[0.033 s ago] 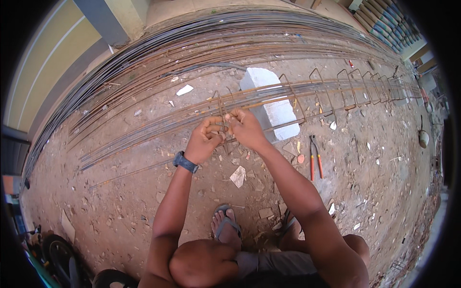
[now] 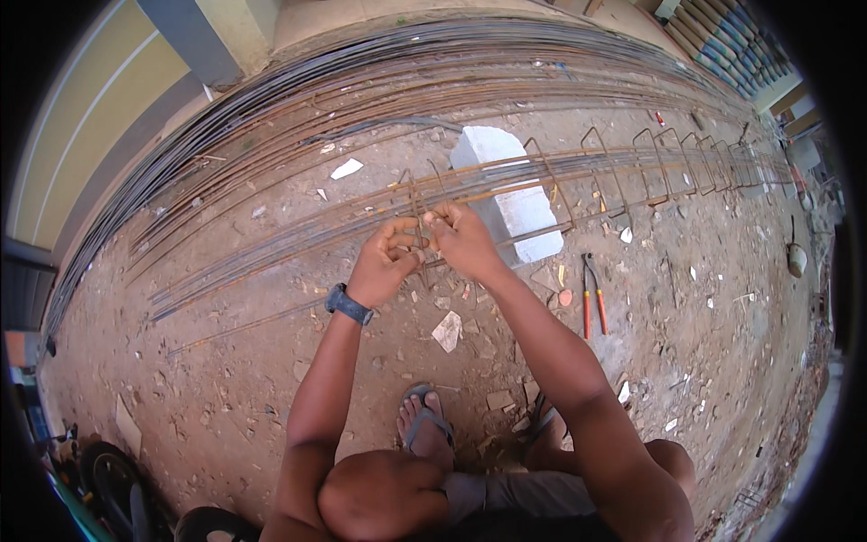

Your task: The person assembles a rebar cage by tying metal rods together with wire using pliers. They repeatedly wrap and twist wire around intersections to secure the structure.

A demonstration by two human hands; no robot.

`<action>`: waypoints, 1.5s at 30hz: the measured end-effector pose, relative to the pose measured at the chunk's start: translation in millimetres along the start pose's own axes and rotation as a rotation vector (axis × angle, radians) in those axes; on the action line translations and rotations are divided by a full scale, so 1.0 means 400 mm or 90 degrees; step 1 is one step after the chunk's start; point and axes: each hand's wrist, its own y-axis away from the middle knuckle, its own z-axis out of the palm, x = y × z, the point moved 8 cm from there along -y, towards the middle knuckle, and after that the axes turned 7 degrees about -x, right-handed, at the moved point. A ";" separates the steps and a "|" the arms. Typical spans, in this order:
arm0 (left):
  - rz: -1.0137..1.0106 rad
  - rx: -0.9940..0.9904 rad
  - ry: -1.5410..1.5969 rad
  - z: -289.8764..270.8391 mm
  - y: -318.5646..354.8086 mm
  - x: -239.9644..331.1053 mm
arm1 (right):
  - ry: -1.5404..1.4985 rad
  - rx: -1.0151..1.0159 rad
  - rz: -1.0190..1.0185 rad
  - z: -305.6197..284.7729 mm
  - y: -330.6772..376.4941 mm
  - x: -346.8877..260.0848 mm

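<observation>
My left hand (image 2: 381, 264), with a dark watch on its wrist, has its fingers curled round a thin rusty steel stirrup (image 2: 414, 194). Close beside it, my right hand (image 2: 462, 242) is closed in a pinch at the same spot; what lies between its fingertips is too small to make out. The stirrup stands across long steel reinforcing bars (image 2: 298, 237), which pass behind my fingers. Further right, several more stirrups (image 2: 603, 172) are spaced along the bars. A pale block (image 2: 519, 217) props the bars up just right of my hands.
Pincers with red handles (image 2: 594, 303) lie on the dirt at the right. A long bundle of bars (image 2: 298, 68) curves across the far side. Stone chips, including a pale shard (image 2: 447, 331), litter the ground near my sandalled foot (image 2: 426, 425). Wheels (image 2: 113, 479) show at the lower left.
</observation>
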 end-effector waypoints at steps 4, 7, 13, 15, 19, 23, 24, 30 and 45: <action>-0.006 0.015 -0.015 -0.011 -0.011 0.009 | -0.049 -0.008 0.029 -0.013 -0.013 -0.026; 0.048 0.042 -0.107 0.002 0.010 0.034 | -0.047 0.022 0.044 -0.027 -0.004 -0.030; 0.228 0.275 -0.536 0.083 0.191 0.088 | -0.098 0.040 0.084 -0.024 0.001 0.022; 0.113 0.343 -0.315 0.064 0.231 -0.043 | -0.107 0.040 0.080 -0.007 -0.003 0.018; 0.044 0.240 -0.091 0.092 0.177 -0.206 | -0.113 0.058 0.058 0.027 -0.017 0.024; 0.065 0.160 -0.086 0.126 0.138 -0.186 | -0.196 0.048 0.072 0.073 -0.019 0.002; 0.076 0.144 -0.079 0.130 0.128 -0.179 | -0.228 0.049 0.080 0.076 -0.023 0.006; 0.179 0.160 -0.311 0.103 0.100 -0.191 | -0.439 0.039 0.156 0.062 0.007 0.007; 0.222 0.218 -0.467 0.032 0.084 -0.188 | -0.222 0.025 0.052 0.011 0.046 0.040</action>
